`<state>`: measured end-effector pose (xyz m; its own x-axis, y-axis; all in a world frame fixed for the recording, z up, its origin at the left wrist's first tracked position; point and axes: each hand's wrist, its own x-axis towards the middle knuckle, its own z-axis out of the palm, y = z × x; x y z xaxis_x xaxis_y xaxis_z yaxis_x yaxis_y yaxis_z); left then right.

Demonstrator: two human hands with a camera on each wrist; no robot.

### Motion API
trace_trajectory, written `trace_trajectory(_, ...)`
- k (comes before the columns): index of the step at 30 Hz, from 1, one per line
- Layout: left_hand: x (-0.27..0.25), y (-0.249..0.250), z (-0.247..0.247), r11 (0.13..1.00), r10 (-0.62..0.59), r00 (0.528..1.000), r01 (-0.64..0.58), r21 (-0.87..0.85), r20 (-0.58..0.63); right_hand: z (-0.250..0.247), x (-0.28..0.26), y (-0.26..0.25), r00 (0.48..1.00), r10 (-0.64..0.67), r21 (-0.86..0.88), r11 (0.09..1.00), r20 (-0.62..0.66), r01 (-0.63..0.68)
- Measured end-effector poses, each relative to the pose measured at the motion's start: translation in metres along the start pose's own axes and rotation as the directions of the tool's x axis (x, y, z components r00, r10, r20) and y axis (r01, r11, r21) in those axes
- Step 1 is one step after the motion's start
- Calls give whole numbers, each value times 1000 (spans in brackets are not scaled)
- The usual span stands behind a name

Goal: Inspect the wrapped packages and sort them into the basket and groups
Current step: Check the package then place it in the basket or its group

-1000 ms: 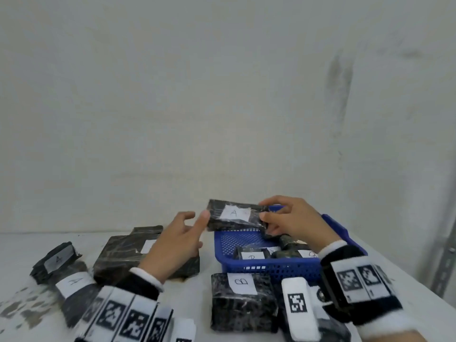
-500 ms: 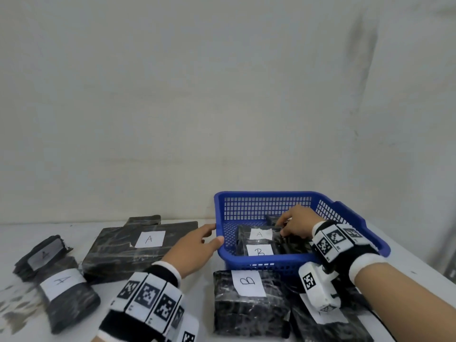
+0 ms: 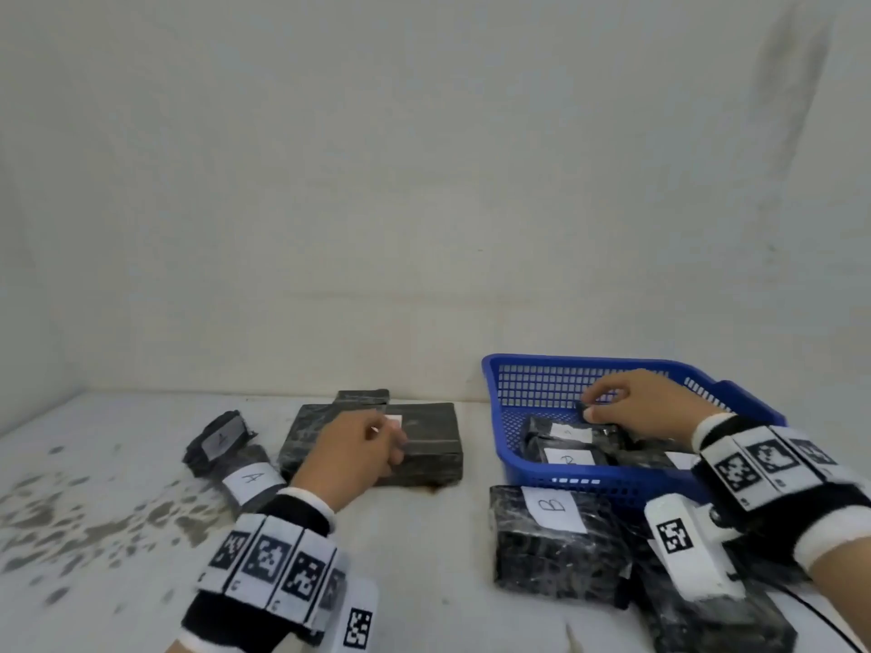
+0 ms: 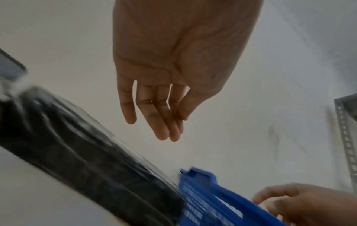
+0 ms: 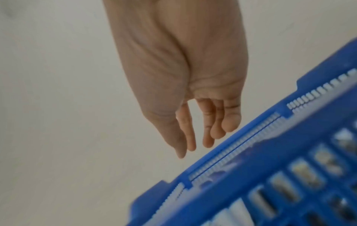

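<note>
A blue mesh basket [image 3: 589, 480] stands at the right with several black wrapped packages inside; the top ones carry white labels, A [image 3: 568, 433] and B [image 3: 568, 459]. My right hand [image 3: 598, 405] hovers inside the basket just above them. In the right wrist view its fingers [image 5: 208, 137] are relaxed and hold nothing, over the basket [image 5: 270, 168]. My left hand [image 3: 391, 440] is over the large flat black package [image 3: 424, 445]. The left wrist view shows that hand [image 4: 173, 128] with straight fingers and nothing in it, above the package [image 4: 77, 152].
Two small A-labelled packages [image 3: 221, 438] [image 3: 250, 478] lie at the left. A small dark package [image 3: 363, 397] sits behind the flat one. A B-labelled block [image 3: 556, 544] and another package [image 3: 707, 619] lie in front of the basket. A wall stands close behind the table.
My right hand lowered the A-labelled package into the basket and let it go. My left hand moved left, away from the basket's rim, to the large flat package.
</note>
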<state>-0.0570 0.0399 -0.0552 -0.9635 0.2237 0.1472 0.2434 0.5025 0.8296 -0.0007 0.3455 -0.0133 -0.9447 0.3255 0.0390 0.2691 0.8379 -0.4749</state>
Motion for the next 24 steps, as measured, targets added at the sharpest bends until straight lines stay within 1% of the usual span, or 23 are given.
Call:
trace_trajectory(1, -2, -9, -13, 999, -31, 998, 33, 37, -48, 4, -7, -6, 999, -26, 66, 997, -27, 28)
trace_trajectory(3, -7, -30, -37, 979, -112, 989, 127, 161, -96, 18, -22, -18, 996, -58, 187, 980, -71, 70)
trace_trajectory(5, -10, -49, -58, 916, -205, 972, 232, 327, -115, 36, -34, -29, 993, -74, 238, 967, -93, 95)
trace_trajectory(7, -15, -65, -73, 843, -299, 948, 316, 435, -110, 54, -43, -38, 992, -76, 265, 959, -97, 99)
trace_trajectory(9, -9, -91, -80, 801, -375, 925, 356, 482, -60, 70, -49, -45, 992, -65, 287, 954, -106, 93)
trace_trajectory(10, -4, -105, -82, 800, -398, 917, 358, 482, -21, 76, -51, -47, 991, -60, 289, 953, -119, 92)
trace_trajectory(12, 12, -136, -80, 796, -420, 907, 364, 483, 8, 82, -54, -51, 985, -48, 299, 949, -164, 96)
trace_trajectory(13, 11, -137, -82, 808, -414, 910, 356, 469, 21, 83, -55, -52, 981, -44, 305, 947, -189, 101)
trace_trajectory(15, -1, -121, -86, 812, -432, 901, 376, 446, 27, 84, -57, -54, 976, -43, 302, 947, -212, 107)
trace_trajectory(17, -9, -109, -87, 799, -442, 897, 399, 450, -10, 85, -58, -54, 977, -41, 292, 951, -210, 103)
trace_trajectory(18, -10, -107, -85, 804, -444, 895, 415, 425, -34, 85, -58, -54, 977, -39, 289, 952, -208, 100)
trace_trajectory(22, 2, -114, -83, 850, -446, 881, 472, 235, -158, 85, -58, -53, 977, -41, 269, 958, -212, 98)
trace_trajectory(24, 9, -119, -84, 860, -451, 872, 482, 168, -189, 86, -58, -52, 976, -50, 251, 962, -213, 104)
